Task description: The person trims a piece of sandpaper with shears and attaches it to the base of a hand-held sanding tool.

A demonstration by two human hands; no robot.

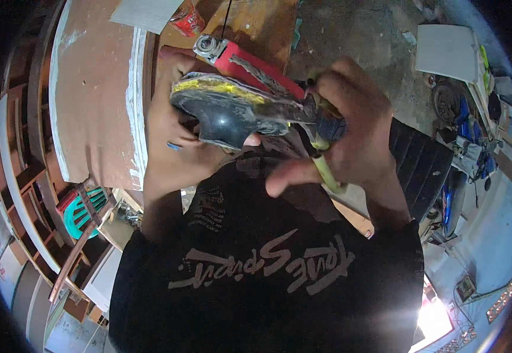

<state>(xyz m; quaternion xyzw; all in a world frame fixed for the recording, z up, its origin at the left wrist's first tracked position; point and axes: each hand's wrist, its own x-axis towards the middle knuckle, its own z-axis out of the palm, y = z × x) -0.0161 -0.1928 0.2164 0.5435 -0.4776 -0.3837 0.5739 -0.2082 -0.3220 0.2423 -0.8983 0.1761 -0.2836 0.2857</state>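
Note:
Up in front of my chest is a worn power tool (262, 69) with a red barrel, a silver metal end and a black rounded part with a yellow rim. My left hand (170, 132) grips it from the left, its fingertips partly hidden behind the black part; a blue band shows on one finger. At the tool's dark right end, my right hand (356, 126) curls its fingers over it, slightly blurred, while the thumb sticks out apart. Across that thumb's base passes a yellow-green cord-like piece (325, 173).
A brown board with white edges (100, 88) lies at the left beside wooden slats. Beyond the tool stands a wooden surface (267, 26) with a red container (188, 22). A black ribbed panel (421, 167) is right of my arm; a green plastic piece (82, 215) sits lower left.

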